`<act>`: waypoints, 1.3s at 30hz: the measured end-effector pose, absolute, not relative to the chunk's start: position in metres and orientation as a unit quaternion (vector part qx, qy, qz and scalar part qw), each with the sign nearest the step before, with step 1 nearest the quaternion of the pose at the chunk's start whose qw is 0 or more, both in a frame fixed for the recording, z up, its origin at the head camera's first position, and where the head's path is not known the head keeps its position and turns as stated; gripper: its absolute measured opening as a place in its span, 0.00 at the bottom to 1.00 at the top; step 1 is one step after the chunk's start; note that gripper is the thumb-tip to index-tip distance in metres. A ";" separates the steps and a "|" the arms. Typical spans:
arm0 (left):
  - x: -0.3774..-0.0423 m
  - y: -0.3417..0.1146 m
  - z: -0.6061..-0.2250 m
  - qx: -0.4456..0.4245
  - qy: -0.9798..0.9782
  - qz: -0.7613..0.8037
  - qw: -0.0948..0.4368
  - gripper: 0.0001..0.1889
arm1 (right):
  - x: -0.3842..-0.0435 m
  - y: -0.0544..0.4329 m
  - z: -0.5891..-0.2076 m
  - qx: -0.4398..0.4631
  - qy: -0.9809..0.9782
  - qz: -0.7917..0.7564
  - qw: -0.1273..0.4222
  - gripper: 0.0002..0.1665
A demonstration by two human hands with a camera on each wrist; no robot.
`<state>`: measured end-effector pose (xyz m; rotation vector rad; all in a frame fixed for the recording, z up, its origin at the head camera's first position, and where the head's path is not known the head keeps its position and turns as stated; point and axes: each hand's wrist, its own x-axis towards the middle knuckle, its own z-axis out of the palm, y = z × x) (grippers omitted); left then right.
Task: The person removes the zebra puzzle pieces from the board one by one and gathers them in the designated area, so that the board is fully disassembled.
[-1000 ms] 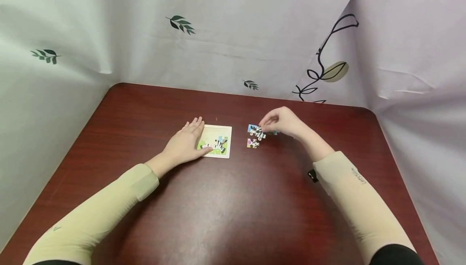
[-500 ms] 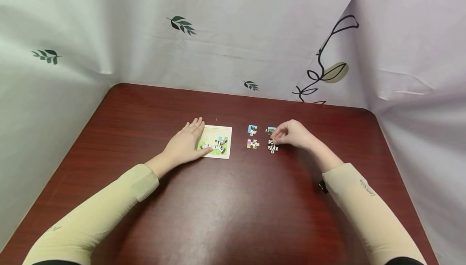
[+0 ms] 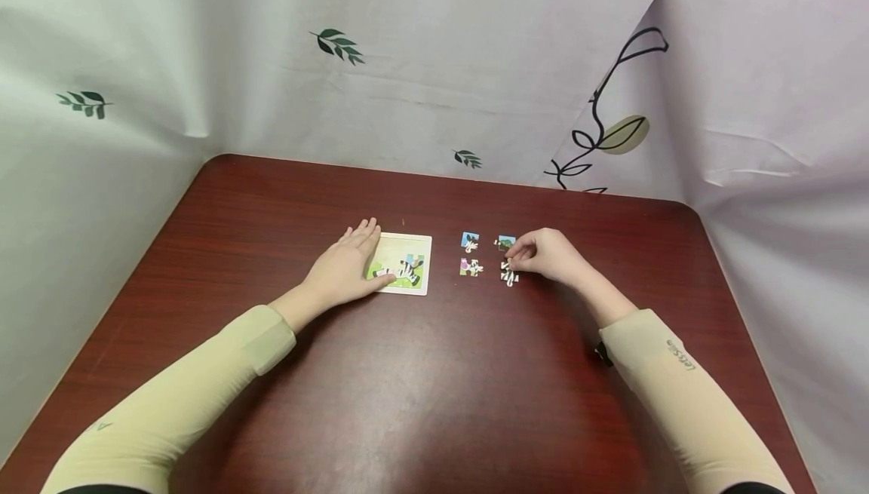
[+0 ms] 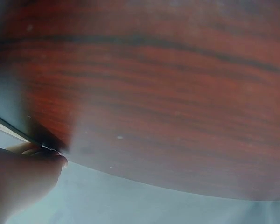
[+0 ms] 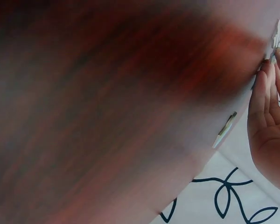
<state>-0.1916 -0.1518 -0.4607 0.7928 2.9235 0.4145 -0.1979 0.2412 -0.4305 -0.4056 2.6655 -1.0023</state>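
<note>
My left hand (image 3: pixel 342 271) lies flat over the left side of a small wooden puzzle tray (image 3: pixel 429 264), thumb stretched across its lower part. Inside the tray are joined pieces with a zebra body on green (image 3: pixel 407 271); the hand hides some of it. My right hand (image 3: pixel 553 256) pinches a striped zebra puzzle piece (image 3: pixel 509 277) at its upper edge, low over or on the table. Beside it lie a piece with green bushes and blue sky (image 3: pixel 505 243), a zebra-head piece (image 3: pixel 470 242) and a pink-and-striped piece (image 3: pixel 468 267).
The dark red wooden table (image 3: pixel 407 388) has rounded back corners. White cloth (image 3: pixel 434 72) with leaf prints hangs behind it and at both sides. A dark object (image 3: pixel 603 354) shows under the right cuff.
My right hand has carried the striped piece right and toward me, from over the zebra-head piece to below the bush piece, uncovering both. The left hand stays still.
</note>
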 end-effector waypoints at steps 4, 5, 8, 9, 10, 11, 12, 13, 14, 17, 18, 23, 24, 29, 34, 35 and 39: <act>-0.192 -0.152 -0.460 0.258 0.956 0.135 0.043 0.54 | -0.197 0.242 -0.433 -0.143 0.921 -0.340 0.122 0.07; -0.192 -0.152 -0.459 0.259 0.956 0.135 0.043 0.54 | -0.196 0.242 -0.433 -0.143 0.923 -0.336 0.120 0.07; -0.192 -0.152 -0.459 0.260 0.956 0.133 0.042 0.54 | -0.196 0.242 -0.434 -0.145 0.927 -0.327 0.116 0.07; -0.192 -0.152 -0.459 0.260 0.956 0.132 0.042 0.54 | -0.197 0.242 -0.433 -0.146 0.928 -0.324 0.114 0.07; -0.192 -0.152 -0.458 0.261 0.955 0.132 0.041 0.54 | -0.197 0.242 -0.433 -0.145 0.929 -0.321 0.114 0.07; -0.192 -0.152 -0.458 0.261 0.955 0.132 0.041 0.54 | -0.197 0.242 -0.432 -0.143 0.930 -0.319 0.112 0.07; -0.193 -0.152 -0.458 0.261 0.955 0.132 0.042 0.54 | -0.197 0.243 -0.432 -0.143 0.931 -0.318 0.109 0.06; -0.193 -0.152 -0.457 0.261 0.955 0.132 0.043 0.54 | -0.196 0.243 -0.430 -0.142 0.932 -0.317 0.105 0.06; -0.193 -0.151 -0.457 0.261 0.955 0.132 0.043 0.54 | -0.196 0.243 -0.429 -0.143 0.932 -0.317 0.101 0.05; -0.193 -0.151 -0.456 0.261 0.956 0.130 0.044 0.54 | -0.198 0.240 -0.425 -0.148 0.930 -0.324 0.089 0.04; -0.193 -0.151 -0.456 0.261 0.956 0.130 0.044 0.54 | -0.199 0.238 -0.423 -0.152 0.929 -0.325 0.085 0.04; -0.194 -0.151 -0.456 0.260 0.956 0.129 0.045 0.54 | -0.202 0.218 -0.414 -0.163 0.925 -0.333 0.083 0.04; -0.194 -0.151 -0.456 0.260 0.956 0.130 0.045 0.55 | -0.202 0.212 -0.413 -0.166 0.924 -0.333 0.084 0.05; -0.193 -0.152 -0.458 0.258 0.956 0.132 0.043 0.54 | -0.206 0.180 -0.411 -0.188 0.916 -0.343 0.093 0.07; -0.192 -0.152 -0.460 0.257 0.956 0.134 0.043 0.54 | -0.210 0.147 -0.413 -0.212 0.908 -0.345 0.109 0.10; -0.192 -0.152 -0.460 0.257 0.956 0.135 0.043 0.54 | -0.210 0.141 -0.414 -0.216 0.907 -0.344 0.111 0.10; -0.192 -0.151 -0.461 0.257 0.956 0.135 0.044 0.54 | -0.213 0.121 -0.418 -0.235 0.905 -0.335 0.118 0.11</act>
